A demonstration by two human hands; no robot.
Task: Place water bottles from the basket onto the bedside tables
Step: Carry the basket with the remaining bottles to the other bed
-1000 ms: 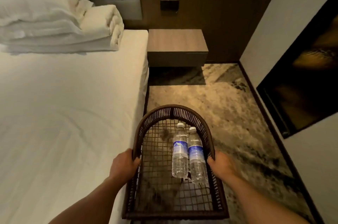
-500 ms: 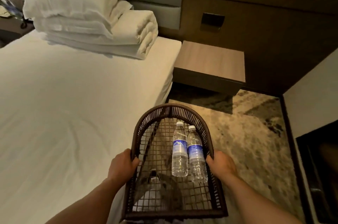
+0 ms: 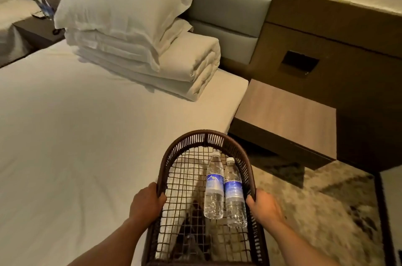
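Far left, a bedside surface (image 3: 37, 28) sits between two beds, with bottles (image 3: 44, 5) standing on it, too blurred and dim to count. Moving right, the bed (image 3: 87, 124) spreads wide and white, a pillow (image 3: 121, 7) stacked on a folded duvet (image 3: 174, 63) at its head. Down front, the left hand (image 3: 146, 202) is curled tight over the left rim of the basket (image 3: 205, 135), fingers wrapped inside the edge. The basket is dark woven wicker with an open wire-grid floor, held out over the bed's corner and the patterned carpet (image 3: 315, 211). Inside it, toward the right side, lie two water bottles touching side by side, caps pointing away: the left bottle (image 3: 214, 189) a touch farther forward, the right bottle (image 3: 233, 196) just against the right wall. Both are clear with blue labels. The right hand (image 3: 264, 206) is clamped on the right rim, thumb on top. Beyond, to the right of the bed, the near bedside surface (image 3: 287, 117) sits touching the mattress, wood-topped, below a dark wall panel (image 3: 299, 63).
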